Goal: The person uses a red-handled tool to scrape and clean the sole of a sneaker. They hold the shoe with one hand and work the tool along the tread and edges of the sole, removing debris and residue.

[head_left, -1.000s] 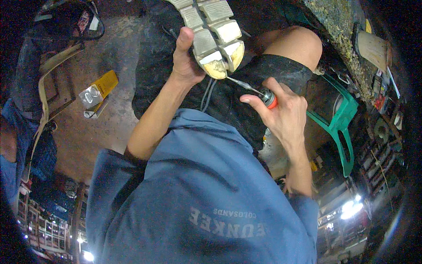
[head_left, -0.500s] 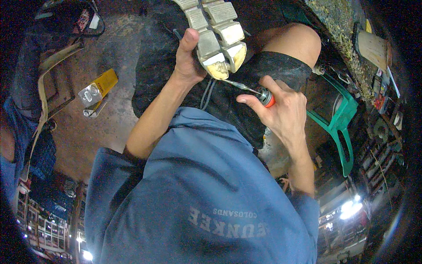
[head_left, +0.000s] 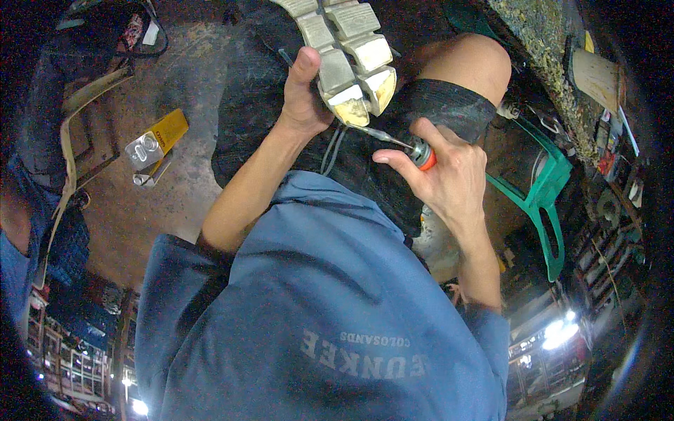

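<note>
My left hand (head_left: 303, 95) grips a shoe (head_left: 344, 52) held sole-up at the top centre, its pale chunky tread blocks facing me. My right hand (head_left: 439, 175) is closed on a tool with an orange handle (head_left: 423, 154). Its thin metal shaft runs up and left, and its tip touches the heel end of the sole. The shoe rests over my lap, above black shorts (head_left: 435, 105) and a bare knee (head_left: 467, 63). My blue shirt (head_left: 316, 316) fills the lower middle of the view.
A yellow and silver can (head_left: 156, 140) lies on the brown floor at the left. A green plastic stool (head_left: 544, 196) stands at the right, beside a cluttered shelf with tools. Dark bags and a tan strap (head_left: 70, 147) lie at the far left.
The shoe and my left hand have shifted slightly, and the tool tip has stayed against the heel of the sole. My right hand has barely moved.
</note>
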A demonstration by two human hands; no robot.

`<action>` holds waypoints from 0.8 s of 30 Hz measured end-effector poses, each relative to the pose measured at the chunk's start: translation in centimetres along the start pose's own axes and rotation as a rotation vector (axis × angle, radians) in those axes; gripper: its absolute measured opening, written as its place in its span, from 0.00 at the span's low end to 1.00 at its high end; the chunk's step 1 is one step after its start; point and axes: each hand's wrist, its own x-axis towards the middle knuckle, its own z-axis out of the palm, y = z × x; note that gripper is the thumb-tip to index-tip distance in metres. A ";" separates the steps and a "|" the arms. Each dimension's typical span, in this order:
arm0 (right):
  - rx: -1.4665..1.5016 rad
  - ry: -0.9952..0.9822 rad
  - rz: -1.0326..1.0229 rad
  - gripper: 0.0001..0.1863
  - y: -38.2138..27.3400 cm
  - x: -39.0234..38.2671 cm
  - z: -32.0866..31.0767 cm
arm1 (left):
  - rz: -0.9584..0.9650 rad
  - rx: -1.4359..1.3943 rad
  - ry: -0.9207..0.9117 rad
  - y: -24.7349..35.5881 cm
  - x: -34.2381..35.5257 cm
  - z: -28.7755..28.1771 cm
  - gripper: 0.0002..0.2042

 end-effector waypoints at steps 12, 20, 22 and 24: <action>0.037 0.007 0.028 0.35 -0.5 0.3 0.1 | 0.011 0.030 0.070 -0.6 -0.6 -0.1 0.61; 0.033 0.020 0.046 0.35 -0.7 0.4 0.2 | 0.034 0.062 0.075 -1.0 -0.5 -0.3 0.61; 0.037 0.030 0.052 0.34 -0.7 0.4 0.2 | 0.054 0.063 0.058 -1.1 -0.4 -0.2 0.60; 0.041 0.032 0.059 0.34 -0.8 0.4 0.3 | 0.040 0.060 0.034 -1.0 -0.4 -0.3 0.60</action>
